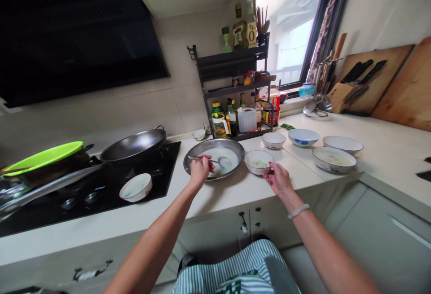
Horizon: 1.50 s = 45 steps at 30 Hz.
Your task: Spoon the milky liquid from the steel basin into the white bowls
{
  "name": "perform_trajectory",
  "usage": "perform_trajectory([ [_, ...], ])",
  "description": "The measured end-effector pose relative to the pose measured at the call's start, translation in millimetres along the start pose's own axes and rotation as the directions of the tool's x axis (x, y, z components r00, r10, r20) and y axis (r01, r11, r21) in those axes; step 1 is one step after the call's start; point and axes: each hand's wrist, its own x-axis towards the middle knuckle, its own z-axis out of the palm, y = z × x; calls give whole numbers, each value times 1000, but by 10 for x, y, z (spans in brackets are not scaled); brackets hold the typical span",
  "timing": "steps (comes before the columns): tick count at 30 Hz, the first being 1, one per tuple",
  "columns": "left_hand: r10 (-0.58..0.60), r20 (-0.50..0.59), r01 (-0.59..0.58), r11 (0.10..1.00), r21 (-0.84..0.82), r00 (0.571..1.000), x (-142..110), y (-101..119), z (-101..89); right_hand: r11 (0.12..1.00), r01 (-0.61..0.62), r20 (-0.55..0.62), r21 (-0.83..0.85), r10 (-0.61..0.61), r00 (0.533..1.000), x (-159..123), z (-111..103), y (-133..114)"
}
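Stove [111, 190] left of the basin [215, 143] — bowl [256, 171] just right, rack [232, 90] behind.

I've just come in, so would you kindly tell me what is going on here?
The person's left hand has a metal spoon in its grip, with the spoon's head at the pale liquid in a metal basin. The right hand holds the rim of a partly filled bowl beside the basin. Another bowl with liquid stands on the black cooktop, and more bowls stand on the countertop to the right.
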Motion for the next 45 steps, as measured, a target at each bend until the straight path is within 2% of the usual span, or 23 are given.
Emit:
perform_trajectory([
  [7,-158,-162,124,971,-205,974,88,118,-84,1000,10,2,7,-10,1000,19,-7,14],
  [13,-252,-194,189,938,-291,948,121,203,-104,1000,16,14,14,-16,1000,35,-23,25],
  [26,-258,-180,198,934,-296,949,100,311,-42,1000,9,6,4,-9,1000,-2,1,-13],
  [39,-265,-162,213,936,-281,951,114,289,-11,1000,11,10,7,-11,1000,2,0,-2],
  [45,-246,-113,206,936,-286,963,98,369,29,1000,6,7,9,-6,1000,-5,2,-15],
])
